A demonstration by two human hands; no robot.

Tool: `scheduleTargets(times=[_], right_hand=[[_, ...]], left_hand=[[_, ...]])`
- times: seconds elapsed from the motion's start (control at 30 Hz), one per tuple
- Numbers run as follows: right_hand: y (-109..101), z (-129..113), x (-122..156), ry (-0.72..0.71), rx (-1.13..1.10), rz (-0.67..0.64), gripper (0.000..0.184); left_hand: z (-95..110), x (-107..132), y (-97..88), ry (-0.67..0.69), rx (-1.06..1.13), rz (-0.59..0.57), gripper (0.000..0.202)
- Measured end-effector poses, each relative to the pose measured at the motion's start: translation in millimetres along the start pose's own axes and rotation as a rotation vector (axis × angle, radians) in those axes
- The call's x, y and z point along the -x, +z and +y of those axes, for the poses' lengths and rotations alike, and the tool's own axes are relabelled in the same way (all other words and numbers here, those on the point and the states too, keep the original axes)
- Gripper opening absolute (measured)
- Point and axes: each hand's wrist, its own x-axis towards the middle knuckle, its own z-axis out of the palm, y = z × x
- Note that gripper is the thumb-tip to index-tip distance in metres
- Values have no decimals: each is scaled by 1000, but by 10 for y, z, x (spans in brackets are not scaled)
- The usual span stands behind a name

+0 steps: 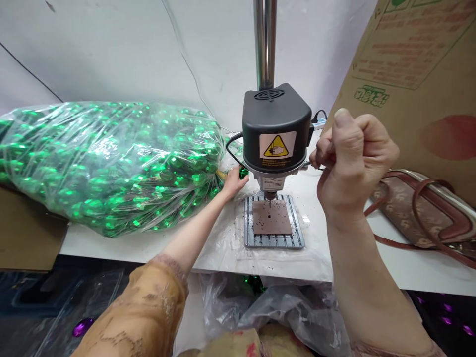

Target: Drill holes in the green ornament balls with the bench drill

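A small black drill press (pixel 277 134) stands in the middle, its bit over a brown square board (pixel 278 225) with a dark hole, lying on the slotted metal base (pixel 299 242). My left hand (pixel 235 182) is beside the drill head, fingers closed around a shiny green ball (pixel 243 172), partly hidden. On the other side, my right hand (pixel 351 158) is raised in a fist around the drill press lever (pixel 307 165), whose outer end the hand covers. Dark shavings speckle the board and base.
A big clear bag of shiny green balls (pixel 122 168) fills the left of the white table (pixel 111 248). To the right are a cardboard box (pixel 420 84) and a patterned handbag (pixel 412 213) with a brown strap. Plastic sheeting (pixel 282 307) hangs below the table edge.
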Motion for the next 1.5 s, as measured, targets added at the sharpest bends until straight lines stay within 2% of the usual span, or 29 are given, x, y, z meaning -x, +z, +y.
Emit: scheduleTargets(times=[0.1,0.23,0.3,0.4,0.67,0.77,1.03,1.23,1.5], right_hand=[[7,7,-4,6,22,3,47],[12,7,-6,17,38,9,51],[11,10,-10,24,38,8,52],[9,20,-19,27,36,2,54],[2,34,-22,26,1,-8,53],[-5,39,-20,32,-10,-10,51],[-4,31,-12,30,-5,-27,50],[2,9,-9,64,-19,-10,53],[-14,29,3,48,14,-35,52]], left_hand=[[49,350,-55,-67,208,4,40],[107,879,-97,-268,563,-21,58],[112,1076,-73,-296,599,-40,61],[91,1229,14,-235,546,-74,64],[71,1186,198,-119,372,-138,62],[79,1188,237,-87,360,-170,59],[104,1237,351,-42,420,-215,69],[75,1234,344,-28,455,-211,71],[176,1342,416,-4,363,-221,71]])
